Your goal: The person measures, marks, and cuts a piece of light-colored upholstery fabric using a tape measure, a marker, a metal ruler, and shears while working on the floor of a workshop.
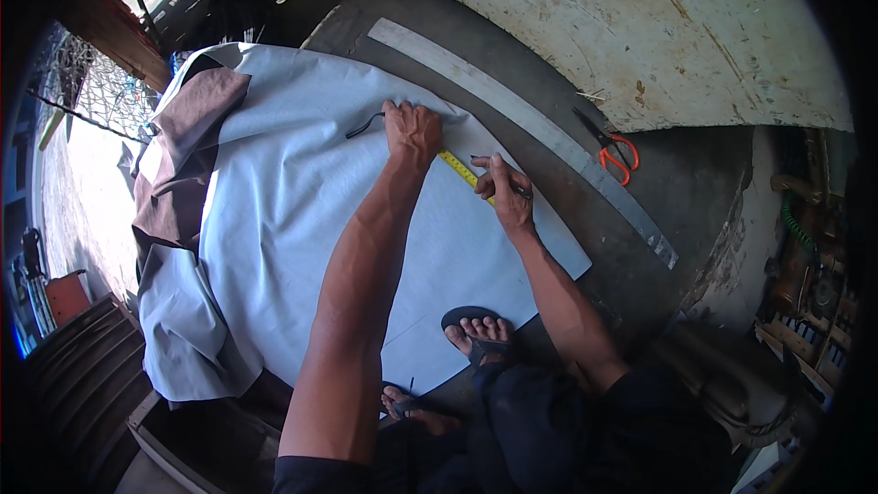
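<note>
In the head view, the left hand (414,134) bears down with curled fingers at one end of the yellow tape (459,166), though whether they pinch it or only press it cannot be told, while the right hand's (509,199) fingers close around a slim dark pen (520,190). The tape lies across the pale sheet (302,192) on the ground; good measuring calls for keeping it taut and flat, smoothing nearby wrinkles, and marking tight against its edge.

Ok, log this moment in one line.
left hand: at tape | right hand: holding pen, beside tape | tape: over sheet | strip: beside sheet | scissors: right of strip
</note>
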Demonstrator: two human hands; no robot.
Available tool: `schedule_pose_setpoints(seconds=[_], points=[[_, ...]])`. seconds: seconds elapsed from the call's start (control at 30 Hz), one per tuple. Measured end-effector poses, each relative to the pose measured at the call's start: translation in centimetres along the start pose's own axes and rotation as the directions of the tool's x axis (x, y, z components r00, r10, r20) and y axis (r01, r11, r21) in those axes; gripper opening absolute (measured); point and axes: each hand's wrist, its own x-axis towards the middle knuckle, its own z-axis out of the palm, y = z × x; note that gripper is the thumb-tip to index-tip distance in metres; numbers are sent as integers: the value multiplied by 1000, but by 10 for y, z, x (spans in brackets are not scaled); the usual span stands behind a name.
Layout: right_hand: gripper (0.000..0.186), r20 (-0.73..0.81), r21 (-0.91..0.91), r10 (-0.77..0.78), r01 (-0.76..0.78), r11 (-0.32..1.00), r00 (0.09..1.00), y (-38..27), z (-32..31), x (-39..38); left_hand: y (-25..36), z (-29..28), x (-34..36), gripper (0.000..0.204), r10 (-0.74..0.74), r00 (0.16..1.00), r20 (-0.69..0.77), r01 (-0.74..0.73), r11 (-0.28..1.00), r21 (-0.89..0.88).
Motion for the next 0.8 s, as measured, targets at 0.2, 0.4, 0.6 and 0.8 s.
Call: schedule_pose_setpoints(seconds=[0.2, 0.4, 0.6, 0.8], points=[[26, -3, -85, -53, 53, 995, 999, 24, 2, 16, 0, -2, 0, 23, -7, 1000, 23, 8, 1000, -19], [23, -3, -196, -71, 69, 978, 997, 27, 2, 16, -3, 1, -2, 22, -10, 1000, -9, 10, 1000, -27], [22, -27, -228, -93, 84, 970, 995, 30, -1, 17, 1, 2, -3, 22, -10, 1000, -16, 10, 1000, -29], [20, -5, -199, -121, 117, 973, 993, 26, -10, 16, 4, 5, -3, 21, -12, 1000, -27, 10, 999, -50]])
